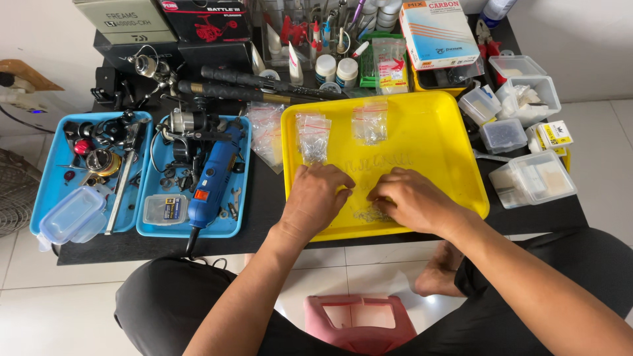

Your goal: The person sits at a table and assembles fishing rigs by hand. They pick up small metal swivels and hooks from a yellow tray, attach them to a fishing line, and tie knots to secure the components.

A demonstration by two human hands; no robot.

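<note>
- Seen from the head camera, both hands rest palm-down on the near part of a yellow tray [448, 138] that sits on a black table [264, 198].
- Left hand [315, 198]: fingers curled under and pressed to the tray floor; whether anything is pinched beneath them cannot be told, since the back of the hand covers the fingertips.
- Right hand [412, 200]: fingers bent over a small heap of tiny metal parts [369, 213]; it touches the heap, but the knuckles hide any actual pinch, so its hold cannot be told.
- Those metal parts lie on the tray floor just inside its near rim, between the two hands, too small to make out singly.
- Farther up the tray lie two clear zip bags [313, 137], [370, 122], their contents only a grey blur.
- Left of the tray, a blue tray [148, 227] holds a blue rotary tool [212, 178] among small bits that are hard to tell apart.
- Right of the yellow tray, clear plastic boxes [531, 178] stand near the table's edge.
- At the bottom edge, a pink stool [359, 323] is cut off by the frame.
</note>
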